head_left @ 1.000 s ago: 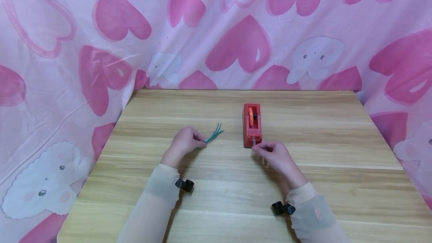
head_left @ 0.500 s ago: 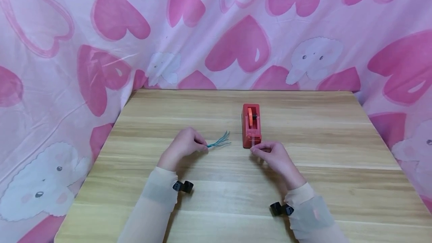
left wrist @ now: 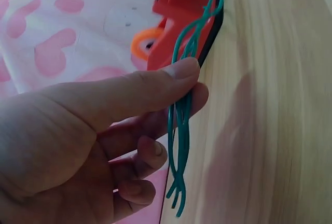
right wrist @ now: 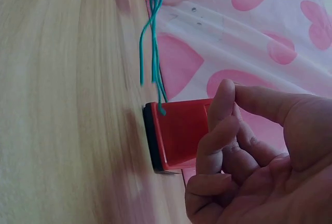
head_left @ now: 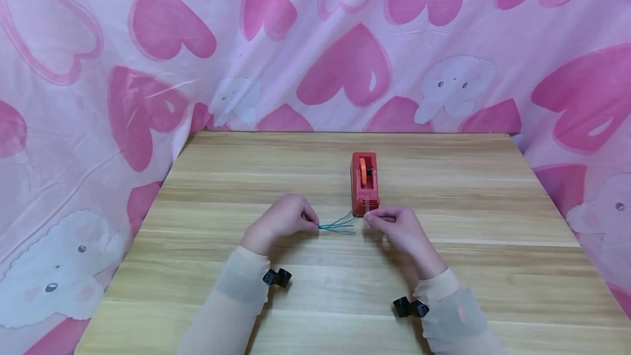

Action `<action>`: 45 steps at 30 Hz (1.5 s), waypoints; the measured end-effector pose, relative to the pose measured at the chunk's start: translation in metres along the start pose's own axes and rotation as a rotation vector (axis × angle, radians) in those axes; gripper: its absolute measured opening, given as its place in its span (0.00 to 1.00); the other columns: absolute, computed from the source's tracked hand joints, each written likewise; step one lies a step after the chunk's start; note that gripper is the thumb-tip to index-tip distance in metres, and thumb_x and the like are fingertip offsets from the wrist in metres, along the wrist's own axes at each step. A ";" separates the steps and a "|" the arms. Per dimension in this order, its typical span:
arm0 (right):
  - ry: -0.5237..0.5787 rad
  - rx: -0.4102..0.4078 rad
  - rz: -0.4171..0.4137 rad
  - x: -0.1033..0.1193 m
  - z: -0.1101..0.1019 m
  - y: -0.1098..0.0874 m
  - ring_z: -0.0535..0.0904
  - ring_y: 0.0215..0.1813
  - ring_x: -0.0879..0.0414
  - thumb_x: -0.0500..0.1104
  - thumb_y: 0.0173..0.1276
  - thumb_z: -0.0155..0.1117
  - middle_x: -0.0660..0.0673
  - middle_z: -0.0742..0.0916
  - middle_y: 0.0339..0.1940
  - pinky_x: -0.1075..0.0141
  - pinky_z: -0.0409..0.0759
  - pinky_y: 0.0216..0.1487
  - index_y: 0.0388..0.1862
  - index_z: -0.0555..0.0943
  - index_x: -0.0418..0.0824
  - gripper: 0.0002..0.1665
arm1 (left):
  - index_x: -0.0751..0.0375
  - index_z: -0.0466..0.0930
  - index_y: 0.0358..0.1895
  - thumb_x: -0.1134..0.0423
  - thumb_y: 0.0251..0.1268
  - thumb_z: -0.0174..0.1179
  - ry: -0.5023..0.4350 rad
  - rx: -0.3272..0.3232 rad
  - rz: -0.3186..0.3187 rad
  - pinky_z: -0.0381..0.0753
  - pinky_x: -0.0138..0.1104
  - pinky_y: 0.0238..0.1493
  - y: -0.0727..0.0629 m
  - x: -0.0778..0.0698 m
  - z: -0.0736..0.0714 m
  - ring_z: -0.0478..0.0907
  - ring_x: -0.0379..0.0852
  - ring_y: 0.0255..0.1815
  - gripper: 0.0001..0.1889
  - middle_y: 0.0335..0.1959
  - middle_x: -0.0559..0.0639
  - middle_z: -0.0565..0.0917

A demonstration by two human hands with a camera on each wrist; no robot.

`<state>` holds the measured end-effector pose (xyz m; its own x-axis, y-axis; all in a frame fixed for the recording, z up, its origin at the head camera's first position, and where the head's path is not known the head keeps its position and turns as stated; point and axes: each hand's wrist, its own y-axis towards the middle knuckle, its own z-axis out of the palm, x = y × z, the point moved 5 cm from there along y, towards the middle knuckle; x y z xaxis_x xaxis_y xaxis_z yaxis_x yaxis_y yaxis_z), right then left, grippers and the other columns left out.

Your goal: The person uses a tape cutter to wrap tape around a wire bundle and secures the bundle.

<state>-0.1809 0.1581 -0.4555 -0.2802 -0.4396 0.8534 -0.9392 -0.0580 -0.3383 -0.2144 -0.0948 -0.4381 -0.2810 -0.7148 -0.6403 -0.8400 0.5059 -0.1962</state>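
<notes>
Between thumb and index fingertip, my left hand [head_left: 283, 221] pinches a small bundle of thin green wires [left wrist: 181, 136], whose loose ends fan out on both sides of the grip. In the head view the wires [head_left: 337, 227] point right, their tips close to the front of a red tape dispenser [head_left: 365, 184]. My right hand [head_left: 401, 228] is at the dispenser's front end, thumb and index finger pinching the end of a clear tape strip [head_left: 367, 208]. The right wrist view shows the other fingers loosely curled. An orange tape core [head_left: 363, 171] sits inside the dispenser.
The wooden table [head_left: 236, 163] carries the dispenser right of its middle. A pink curtain [head_left: 276, 70] with hearts hangs behind and beside it. Small black cameras [head_left: 277, 278] are strapped to both sleeves.
My left hand has moved right and slightly toward me, bringing the wires from apart to right by the dispenser's front; they have swung to point right. My right hand stays at the tape end.
</notes>
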 end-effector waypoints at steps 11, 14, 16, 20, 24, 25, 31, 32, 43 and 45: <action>0.018 -0.008 -0.028 0.004 -0.003 -0.002 0.87 0.49 0.49 0.49 0.73 0.69 0.41 0.93 0.42 0.60 0.81 0.49 0.51 0.88 0.37 0.18 | 0.53 0.94 0.30 0.64 0.57 0.77 0.027 0.028 0.010 0.80 0.36 0.41 -0.005 -0.013 -0.002 0.78 0.40 0.32 0.02 0.29 0.39 0.87; 0.023 -0.004 -0.019 0.005 -0.004 -0.002 0.87 0.48 0.50 0.49 0.74 0.68 0.41 0.93 0.42 0.61 0.80 0.48 0.52 0.88 0.37 0.18 | 0.53 0.93 0.31 0.65 0.57 0.77 0.030 0.043 0.044 0.81 0.37 0.43 -0.005 -0.018 -0.002 0.79 0.39 0.34 0.02 0.29 0.39 0.88; 0.030 0.000 -0.019 0.006 -0.004 -0.003 0.86 0.47 0.50 0.48 0.74 0.68 0.41 0.93 0.43 0.62 0.80 0.46 0.53 0.88 0.37 0.18 | 0.53 0.94 0.32 0.63 0.58 0.77 0.048 0.051 0.063 0.81 0.37 0.44 -0.002 -0.023 0.000 0.79 0.39 0.34 0.01 0.30 0.39 0.88; 0.037 0.004 -0.046 0.009 -0.005 -0.003 0.84 0.45 0.50 0.48 0.74 0.68 0.40 0.92 0.45 0.64 0.80 0.42 0.53 0.88 0.37 0.18 | 0.52 0.94 0.34 0.60 0.61 0.76 0.124 0.027 0.101 0.79 0.35 0.44 0.011 -0.034 0.008 0.78 0.37 0.34 0.02 0.31 0.38 0.88; 0.050 -0.002 -0.044 0.010 -0.006 -0.004 0.81 0.37 0.52 0.48 0.75 0.67 0.41 0.92 0.42 0.66 0.79 0.35 0.53 0.88 0.37 0.18 | 0.47 0.94 0.36 0.57 0.64 0.73 0.222 -0.060 0.150 0.79 0.33 0.44 0.024 -0.047 0.018 0.80 0.36 0.36 0.02 0.34 0.37 0.90; 0.056 -0.004 -0.039 0.009 -0.006 -0.004 0.80 0.34 0.53 0.49 0.75 0.67 0.41 0.92 0.41 0.66 0.78 0.33 0.53 0.88 0.37 0.18 | 0.45 0.94 0.37 0.56 0.65 0.72 0.248 -0.089 0.159 0.79 0.33 0.44 0.026 -0.050 0.020 0.81 0.36 0.37 0.02 0.35 0.36 0.91; 0.064 -0.014 -0.034 0.008 -0.006 -0.004 0.72 0.26 0.59 0.48 0.75 0.66 0.37 0.91 0.42 0.70 0.71 0.26 0.51 0.88 0.36 0.17 | 0.42 0.94 0.43 0.52 0.67 0.71 0.320 -0.242 0.174 0.76 0.31 0.39 0.037 -0.062 0.031 0.78 0.36 0.39 0.06 0.39 0.36 0.91; 0.061 -0.016 -0.039 0.008 -0.006 -0.004 0.72 0.25 0.59 0.48 0.75 0.66 0.37 0.91 0.42 0.70 0.71 0.25 0.51 0.88 0.37 0.16 | 0.42 0.94 0.43 0.52 0.67 0.71 0.322 -0.261 0.171 0.76 0.31 0.38 0.037 -0.063 0.031 0.77 0.36 0.38 0.06 0.39 0.36 0.91; 0.018 -0.027 -0.087 0.009 -0.004 -0.005 0.81 0.38 0.54 0.49 0.73 0.69 0.39 0.92 0.40 0.66 0.73 0.37 0.49 0.89 0.37 0.17 | 0.39 0.94 0.43 0.50 0.69 0.69 0.357 -0.339 0.174 0.73 0.30 0.34 0.042 -0.066 0.031 0.74 0.37 0.35 0.06 0.43 0.36 0.92; 0.010 -0.029 -0.090 0.009 -0.004 -0.005 0.83 0.42 0.54 0.49 0.73 0.69 0.39 0.92 0.40 0.65 0.74 0.42 0.49 0.89 0.36 0.17 | 0.39 0.94 0.43 0.50 0.69 0.69 0.353 -0.343 0.174 0.72 0.30 0.34 0.042 -0.068 0.030 0.74 0.37 0.35 0.06 0.43 0.37 0.92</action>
<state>-0.1799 0.1582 -0.4449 -0.1967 -0.4244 0.8838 -0.9660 -0.0704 -0.2488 -0.2171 -0.0106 -0.4250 -0.5193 -0.7835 -0.3412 -0.8543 0.4865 0.1831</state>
